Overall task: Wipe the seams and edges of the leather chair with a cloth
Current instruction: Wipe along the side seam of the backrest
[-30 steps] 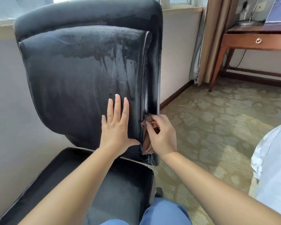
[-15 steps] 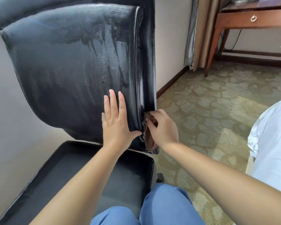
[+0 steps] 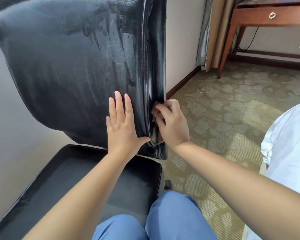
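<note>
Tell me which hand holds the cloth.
The right hand: it pinches the cloth against the chair edge. The left hand lies flat, fingers straight.

A hotel-style bedroom: patterned carpet (image 3: 232,104), a wooden desk (image 3: 267,16) and curtains (image 3: 213,32) beyond the right hand (image 3: 173,125), white bedding (image 3: 291,144) beside it.

patterned carpet (image 3: 232,108), black leather chair (image 3: 68,66) and wooden desk (image 3: 267,16) standing on it

Chair (image 3: 73,70) glossy black leather; desk (image 3: 260,16) polished wood
</note>
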`<state>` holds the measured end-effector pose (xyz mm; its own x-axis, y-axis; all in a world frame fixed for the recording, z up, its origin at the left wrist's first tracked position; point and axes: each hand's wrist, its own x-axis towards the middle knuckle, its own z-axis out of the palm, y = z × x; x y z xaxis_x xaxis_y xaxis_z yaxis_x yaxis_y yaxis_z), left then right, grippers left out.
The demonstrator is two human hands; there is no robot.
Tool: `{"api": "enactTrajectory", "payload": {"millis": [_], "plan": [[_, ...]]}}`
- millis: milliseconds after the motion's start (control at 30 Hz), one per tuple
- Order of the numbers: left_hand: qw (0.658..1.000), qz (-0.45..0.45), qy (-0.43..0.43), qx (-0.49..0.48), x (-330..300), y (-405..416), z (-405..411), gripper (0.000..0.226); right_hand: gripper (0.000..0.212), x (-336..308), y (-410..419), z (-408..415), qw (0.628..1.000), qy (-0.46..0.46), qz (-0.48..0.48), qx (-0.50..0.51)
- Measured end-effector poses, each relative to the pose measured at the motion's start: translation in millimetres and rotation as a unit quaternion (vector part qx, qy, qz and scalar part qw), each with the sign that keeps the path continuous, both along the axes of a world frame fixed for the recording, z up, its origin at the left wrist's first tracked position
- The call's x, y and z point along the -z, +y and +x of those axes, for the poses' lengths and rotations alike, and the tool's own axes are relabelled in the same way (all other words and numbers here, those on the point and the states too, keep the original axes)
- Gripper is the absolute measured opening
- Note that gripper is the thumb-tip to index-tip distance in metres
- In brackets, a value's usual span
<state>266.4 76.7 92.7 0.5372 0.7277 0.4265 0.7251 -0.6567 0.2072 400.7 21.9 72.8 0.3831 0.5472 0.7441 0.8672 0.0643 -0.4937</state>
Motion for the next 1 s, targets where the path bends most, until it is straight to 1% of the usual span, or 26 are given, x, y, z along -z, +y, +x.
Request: {"api": "enactTrajectory", "payload": {"millis": [33,100,133,167,200,233,333,400,433,500,567,667,733,800,833,867,967,1000], "plan": [[1.000,0.001,0.000,0.000,1,0,0,0.143,0.024,13,-4,0,0.999,-0.026,-0.038,0.001],[1.000,0.002,0.004,0.000,3,0,0,0.143,0.025,34,-11,-1,0.986,-0.059,-0.159,0.006],[1.000,0.003,0.005,0.000,4,0,0,0.143,0.025,40,-13,-1,0.974,-0.067,-0.217,0.010],[1.000,0.006,0.005,0.000,4,0,0,0.142,0.025,41,-14,-1,0.966,-0.065,-0.248,0.010],[1.000,0.009,0.005,0.001,5,1,-1,0.141,0.025,37,-15,-1,0.968,-0.057,-0.246,0.009],[1.000,0.014,0.004,0.002,6,1,-2,0.139,0.025,29,-15,0,0.974,-0.046,-0.220,0.003],[1.000,0.030,0.004,0.006,10,0,-5,0.134,0.020,-4,-12,0,0.998,-0.006,-0.066,-0.018],[0.999,0.034,0.004,0.006,13,0,-6,0.133,0.020,-25,-7,-2,0.999,0.007,0.031,-0.020],[0.999,0.035,0.006,0.006,14,0,-6,0.134,0.021,-30,-3,-3,0.998,0.004,0.056,-0.016],[0.999,0.040,0.006,0.006,15,0,-6,0.134,0.021,-28,2,-2,0.999,-0.003,0.052,-0.007],[0.999,0.050,-0.002,0.010,15,1,-6,0.134,0.020,-7,-1,-1,1.000,-0.002,-0.002,-0.001],[0.998,0.059,-0.010,0.009,20,3,-6,0.134,0.019,30,-13,-3,0.994,-0.033,-0.107,-0.018],[0.998,0.065,-0.016,0.013,21,4,-6,0.133,0.020,34,-15,0,0.985,-0.037,-0.167,-0.023],[0.997,0.065,-0.024,0.016,24,4,-9,0.131,0.020,26,-15,4,0.978,-0.034,-0.204,-0.033],[0.997,0.066,-0.028,0.017,27,4,-10,0.129,0.019,20,-15,6,0.978,-0.028,-0.202,-0.043],[0.997,0.067,-0.033,0.020,29,4,-11,0.128,0.018,13,-16,7,0.983,-0.020,-0.178,-0.050],[0.996,0.063,-0.048,0.027,34,4,-11,0.128,0.018,-3,-17,4,0.997,0.012,-0.057,-0.043],[0.996,0.063,-0.053,0.027,35,4,-10,0.128,0.019,-5,-15,2,0.998,0.022,-0.044,-0.041]]}}
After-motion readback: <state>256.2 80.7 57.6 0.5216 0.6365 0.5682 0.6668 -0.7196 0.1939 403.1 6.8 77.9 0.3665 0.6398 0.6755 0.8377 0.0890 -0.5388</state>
